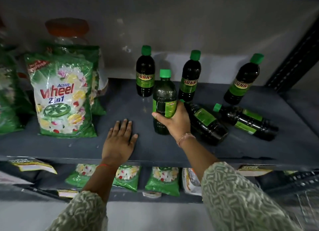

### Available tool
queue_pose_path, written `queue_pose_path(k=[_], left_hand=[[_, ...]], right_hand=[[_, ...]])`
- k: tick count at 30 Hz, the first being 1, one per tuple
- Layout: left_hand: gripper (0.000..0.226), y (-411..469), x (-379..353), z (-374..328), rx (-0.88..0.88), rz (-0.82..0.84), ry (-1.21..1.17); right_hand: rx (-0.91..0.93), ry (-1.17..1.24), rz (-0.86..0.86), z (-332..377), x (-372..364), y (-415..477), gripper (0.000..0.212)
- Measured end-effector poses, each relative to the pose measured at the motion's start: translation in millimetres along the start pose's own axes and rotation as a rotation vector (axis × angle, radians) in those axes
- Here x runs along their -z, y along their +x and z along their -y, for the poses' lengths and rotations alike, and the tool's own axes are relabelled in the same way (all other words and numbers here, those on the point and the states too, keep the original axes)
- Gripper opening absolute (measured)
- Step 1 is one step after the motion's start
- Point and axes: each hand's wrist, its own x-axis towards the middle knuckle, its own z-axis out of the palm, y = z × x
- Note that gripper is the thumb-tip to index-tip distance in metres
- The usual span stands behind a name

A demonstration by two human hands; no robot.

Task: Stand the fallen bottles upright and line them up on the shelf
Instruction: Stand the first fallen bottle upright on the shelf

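Observation:
Dark bottles with green caps and green labels stand and lie on a dark grey shelf (51, 146). Three stand upright at the back: one at the left (145, 71), one in the middle (189, 76) and one at the right (241, 79). My right hand (174, 122) grips a fourth bottle (164, 96), upright, in front of them. Two bottles lie on their sides to the right, the nearer one (207, 123) just behind my wrist and another (246, 122) further right. My left hand (119, 141) rests flat on the shelf, fingers spread, holding nothing.
A green and white detergent bag (63, 96) stands at the shelf's left, with more bags behind it and an orange-lidded jar (67, 29) at the back. A black perforated upright (296, 58) bounds the right side. Detergent packs (162, 180) fill the lower shelf.

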Motion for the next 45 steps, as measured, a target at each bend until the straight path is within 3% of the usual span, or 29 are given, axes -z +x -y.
queue_pose_path(k=[4, 8, 12, 15, 20, 23, 26, 29, 33, 35, 37, 39, 42, 45], left_hand=[[0.086, -1, 2, -1, 0.037, 0.046, -0.031], [0.086, -1, 3, -2, 0.052, 0.055, -0.018], [0.087, -1, 3, -2, 0.058, 0.054, -0.005], [0.088, -1, 5, -3, 0.056, 0.057, 0.002], [0.075, 0, 5, -4, 0.072, 0.083, 0.001], [0.071, 0, 7, -6, 0.067, 0.090, 0.014], [0.071, 0, 7, -6, 0.050, 0.082, 0.015], [0.076, 0, 8, -5, 0.038, 0.081, 0.010], [0.063, 0, 5, -3, 0.056, 0.098, 0.002], [0.062, 0, 6, -4, 0.062, 0.097, -0.003], [0.067, 0, 6, -4, 0.065, 0.093, -0.008], [0.070, 1, 7, -4, 0.067, 0.098, -0.011], [0.070, 0, 7, -4, 0.067, 0.100, -0.011], [0.070, 1, 7, -4, 0.066, 0.102, -0.019]], right_hand=[[0.091, 0.064, 0.017, -11, -2, -1, 0.076], [0.053, 0.151, 0.037, -16, -3, -8, 0.074], [-0.064, 0.052, -0.116, -15, -19, -22, 0.115], [-0.076, 0.022, -0.216, -11, -27, -21, 0.101], [-0.078, 0.223, -0.072, -25, -20, -18, 0.072], [-0.017, 0.218, -0.062, -21, -24, -17, 0.091], [0.016, -0.020, -0.165, -10, -37, -17, 0.112], [-0.009, -0.039, -0.199, -10, -39, -10, 0.095], [-0.074, 0.274, 0.049, -20, -17, -6, 0.075], [-0.040, 0.332, 0.112, -23, -11, -5, 0.085], [-0.003, 0.265, 0.052, -25, -15, -5, 0.101], [0.002, 0.138, -0.026, -25, -20, -9, 0.104], [-0.040, 0.175, -0.031, -26, -17, -11, 0.077], [-0.100, 0.245, 0.084, -31, -7, -7, 0.060]])
